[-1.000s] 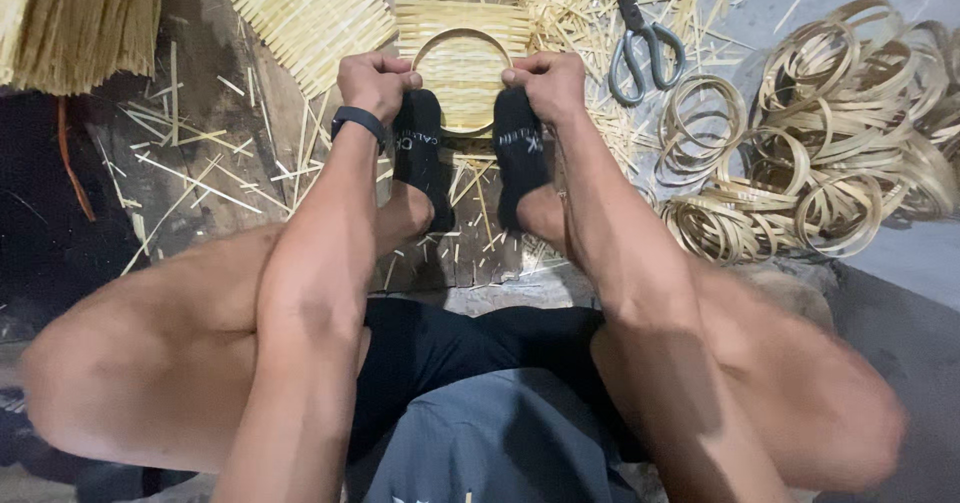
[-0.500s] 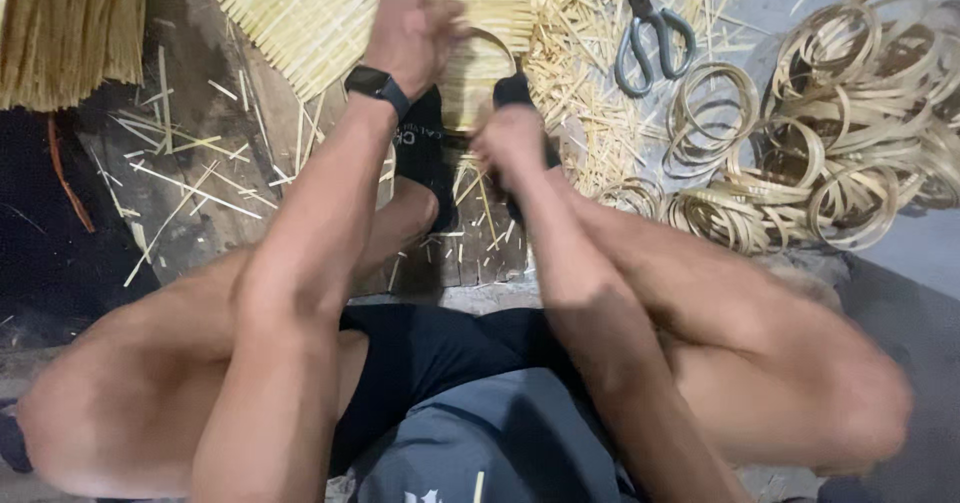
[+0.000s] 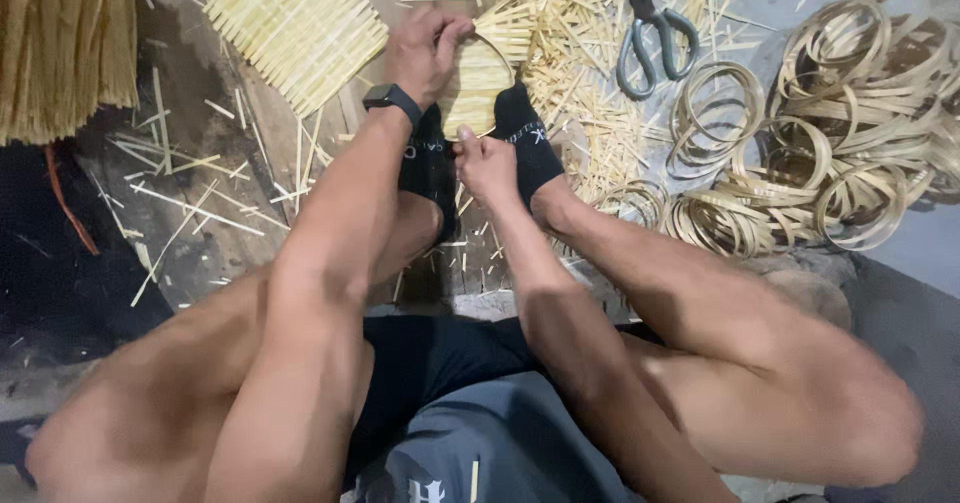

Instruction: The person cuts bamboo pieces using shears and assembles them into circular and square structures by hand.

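From the head view, the person sat on the floor (image 3: 200, 263), legs drawn in, black-socked feet (image 3: 530, 143) pinning a round woven bamboo piece (image 3: 478, 88) between them. The left hand (image 3: 425, 48), a dark watch (image 3: 392, 98) on its wrist, reached forward and gripped the piece's far rim, fingers curled over the edge. The right hand (image 3: 485, 163) sat closer in, closed on the near edge; what it pinched, I couldn't quite tell. By the look of it, the weave was done and a hoop sat on it, yet slat ends stuck out past the rim, so trimming seemed left. A flat woven mat (image 3: 295, 28) lay just beyond, scissors (image 3: 655, 33) waited among loose bamboo strips (image 3: 590, 73), and a heap of bamboo hoops (image 3: 830, 133) sat to the right.
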